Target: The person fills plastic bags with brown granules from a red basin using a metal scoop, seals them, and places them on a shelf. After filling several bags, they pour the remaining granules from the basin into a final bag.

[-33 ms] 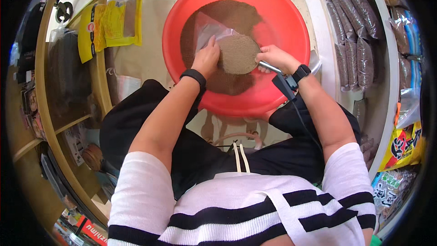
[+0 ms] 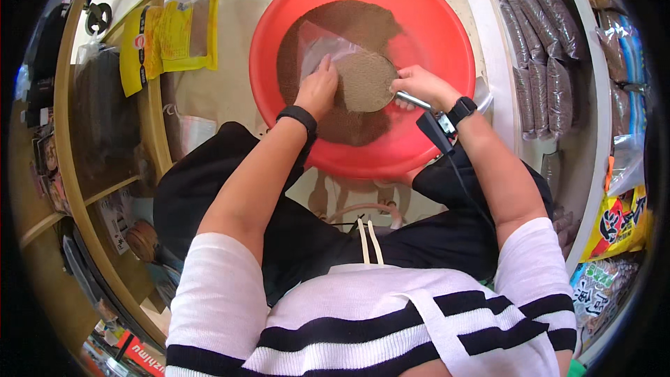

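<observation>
A large red plastic basin stands in front of me with a heap of fine brown granules in it. Over the heap, my left hand is closed on a clear plastic bag, pinching it near its opening. My right hand grips the metal handle of a round scoop loaded with lighter brown granules. The scoop's left edge is close to the bag's mouth and my left fingers; whether it reaches inside the bag I cannot tell. Each wrist wears a black band.
At the left, yellow packets rest against a wooden shelf. On the right, a white shelf holds several clear bags of brown granules. A yellow bag lies lower right. A small black device with a cable hangs by my right wrist.
My right hand and the scoop have shifted very slightly away from me. My left hand and the bag are almost unmoved.
</observation>
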